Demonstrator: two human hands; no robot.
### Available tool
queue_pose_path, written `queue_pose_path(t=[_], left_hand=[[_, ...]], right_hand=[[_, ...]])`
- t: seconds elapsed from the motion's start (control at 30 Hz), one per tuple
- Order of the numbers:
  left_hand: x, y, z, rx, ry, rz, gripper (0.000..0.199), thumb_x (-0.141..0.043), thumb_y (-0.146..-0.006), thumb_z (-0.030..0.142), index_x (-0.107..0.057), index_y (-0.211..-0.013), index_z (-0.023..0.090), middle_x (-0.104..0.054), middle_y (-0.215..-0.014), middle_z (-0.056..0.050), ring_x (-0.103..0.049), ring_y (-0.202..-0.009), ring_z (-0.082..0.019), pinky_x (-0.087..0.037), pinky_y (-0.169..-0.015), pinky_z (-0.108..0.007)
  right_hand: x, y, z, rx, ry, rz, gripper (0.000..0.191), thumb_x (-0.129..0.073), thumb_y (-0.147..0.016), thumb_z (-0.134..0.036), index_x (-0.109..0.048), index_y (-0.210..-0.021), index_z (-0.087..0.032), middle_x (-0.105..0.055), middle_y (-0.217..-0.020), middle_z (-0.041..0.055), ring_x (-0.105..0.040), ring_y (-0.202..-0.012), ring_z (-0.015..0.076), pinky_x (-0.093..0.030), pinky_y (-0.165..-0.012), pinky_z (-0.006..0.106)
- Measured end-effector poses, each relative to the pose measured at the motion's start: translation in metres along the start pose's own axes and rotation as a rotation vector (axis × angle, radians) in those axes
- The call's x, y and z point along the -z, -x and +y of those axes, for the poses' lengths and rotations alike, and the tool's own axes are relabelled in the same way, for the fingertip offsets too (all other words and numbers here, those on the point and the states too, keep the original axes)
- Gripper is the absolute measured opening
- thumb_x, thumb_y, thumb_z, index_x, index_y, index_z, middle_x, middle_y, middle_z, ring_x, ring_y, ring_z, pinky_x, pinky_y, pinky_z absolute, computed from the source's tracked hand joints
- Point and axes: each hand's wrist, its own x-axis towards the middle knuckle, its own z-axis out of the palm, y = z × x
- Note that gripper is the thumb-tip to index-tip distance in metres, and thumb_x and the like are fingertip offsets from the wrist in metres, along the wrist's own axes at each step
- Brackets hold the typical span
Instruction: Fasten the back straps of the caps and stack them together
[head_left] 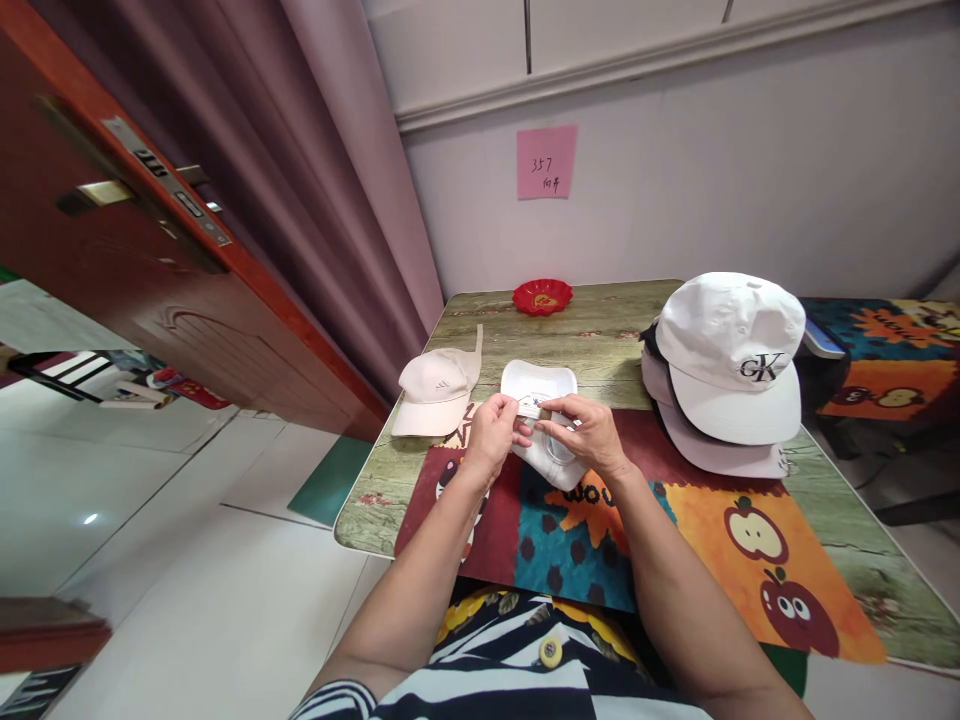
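A white cap point(551, 458) lies in front of me at the middle of the table, its inside partly showing. My left hand point(495, 430) pinches the left end of a small white strip point(531, 405) at the cap. At the strip's right end, my right hand point(589, 430) holds it between thumb and fingers. Small dark and blue marks show on the strip. Left of my hands sits a pale pink cap point(435, 388) with its strap sticking up behind it.
Several stacked caps, a white one point(731, 330) on top, stand at the right. A red scalloped dish point(542, 297) is at the back edge of the wooden table point(472, 312). A colourful mat point(577, 565) lies under my hands. The open door point(225, 330) is at the left.
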Motion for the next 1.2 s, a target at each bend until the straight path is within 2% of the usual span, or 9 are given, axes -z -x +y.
queue_pose_path(t=[0.1, 0.2, 0.33, 0.43, 0.5, 0.63, 0.73, 1.03, 1.2], left_hand=[[0.000, -0.001, -0.003, -0.003, -0.020, 0.004, 0.033, -0.067, -0.079, 0.048, -0.055, -0.081, 0.017, -0.057, -0.061, 0.003, -0.060, -0.049, -0.012, -0.051, -0.041, -0.021], [0.003, -0.003, -0.007, -0.019, -0.088, 0.015, 0.032, -0.063, -0.083, 0.049, -0.055, -0.082, 0.018, -0.058, -0.057, 0.003, -0.058, -0.044, -0.011, -0.043, -0.039, -0.018], [0.008, -0.004, -0.008, -0.067, -0.171, 0.006, 0.029, -0.061, -0.086, 0.047, -0.057, -0.083, 0.019, -0.058, -0.052, 0.003, -0.054, -0.040, -0.010, -0.037, -0.039, -0.017], [0.012, -0.005, -0.004, -0.059, -0.159, 0.009, 0.029, -0.065, -0.082, 0.046, -0.058, -0.081, 0.018, -0.058, -0.050, 0.004, -0.050, -0.037, -0.008, -0.033, -0.039, -0.017], [0.013, -0.005, -0.002, -0.051, -0.155, 0.017, 0.027, -0.067, -0.081, 0.044, -0.059, -0.080, 0.018, -0.057, -0.049, 0.004, -0.046, -0.035, -0.007, -0.031, -0.038, -0.017], [0.015, -0.005, 0.002, -0.057, -0.168, 0.000, 0.025, -0.064, -0.081, 0.042, -0.058, -0.079, 0.018, -0.058, -0.049, 0.004, -0.044, -0.034, -0.008, -0.030, -0.037, -0.017], [0.017, -0.004, 0.003, -0.056, -0.165, -0.027, 0.024, -0.064, -0.081, 0.042, -0.057, -0.079, 0.018, -0.057, -0.049, 0.004, -0.044, -0.033, -0.008, -0.030, -0.037, -0.018], [0.019, -0.007, -0.001, -0.104, -0.186, -0.008, 0.023, -0.061, -0.084, 0.042, -0.057, -0.083, 0.019, -0.057, -0.051, 0.004, -0.043, -0.035, -0.008, -0.031, -0.039, -0.018], [0.020, -0.008, 0.011, -0.178, -0.231, -0.001, 0.024, -0.069, -0.079, 0.036, -0.065, -0.096, 0.019, -0.064, -0.066, 0.001, -0.049, -0.044, -0.009, -0.035, -0.044, -0.021]], right_hand=[[-0.002, 0.000, -0.002, -0.020, -0.014, -0.011, 0.021, -0.076, -0.084, -0.037, -0.078, -0.100, -0.023, -0.078, -0.091, 0.0060, -0.070, -0.079, 0.0205, -0.053, -0.074, 0.029], [-0.002, 0.000, -0.002, -0.053, -0.046, -0.036, 0.022, -0.075, -0.084, -0.037, -0.078, -0.100, -0.024, -0.078, -0.094, 0.0070, -0.071, -0.083, 0.0217, -0.052, -0.077, 0.031], [0.012, -0.001, 0.005, -0.227, -0.210, -0.106, 0.037, -0.075, -0.082, -0.046, -0.076, -0.110, -0.022, -0.076, -0.089, 0.0057, -0.068, -0.075, 0.0199, -0.052, -0.070, 0.030], [0.030, -0.003, 0.008, -0.391, -0.325, -0.152, 0.042, -0.059, -0.091, -0.055, -0.078, -0.095, -0.017, -0.072, -0.076, 0.0046, -0.063, -0.067, 0.0177, -0.048, -0.062, 0.028], [0.038, -0.004, 0.007, -0.446, -0.374, -0.243, 0.052, -0.052, -0.094, -0.060, -0.075, -0.080, -0.016, -0.068, -0.068, 0.0039, -0.060, -0.061, 0.0164, -0.044, -0.058, 0.027], [0.039, -0.004, 0.001, -0.515, -0.534, -0.423, 0.045, -0.067, -0.084, -0.060, -0.071, -0.078, -0.015, -0.068, -0.068, 0.0028, -0.058, -0.061, 0.0151, -0.043, -0.057, 0.025], [0.033, -0.002, 0.002, -0.540, -0.599, -0.391, 0.041, -0.076, -0.078, -0.056, -0.069, -0.082, -0.016, -0.066, -0.067, 0.0011, -0.057, -0.060, 0.0135, -0.043, -0.058, 0.024], [0.022, -0.002, 0.005, -0.475, -0.568, -0.330, 0.043, -0.073, -0.079, -0.059, -0.066, -0.078, -0.016, -0.055, -0.061, -0.0023, -0.045, -0.054, 0.0100, -0.033, -0.049, 0.022], [0.019, -0.001, 0.007, -0.452, -0.533, -0.326, 0.042, -0.069, -0.083, -0.058, -0.068, -0.081, -0.016, -0.053, -0.059, -0.0029, -0.042, -0.053, 0.0095, -0.031, -0.048, 0.022]])
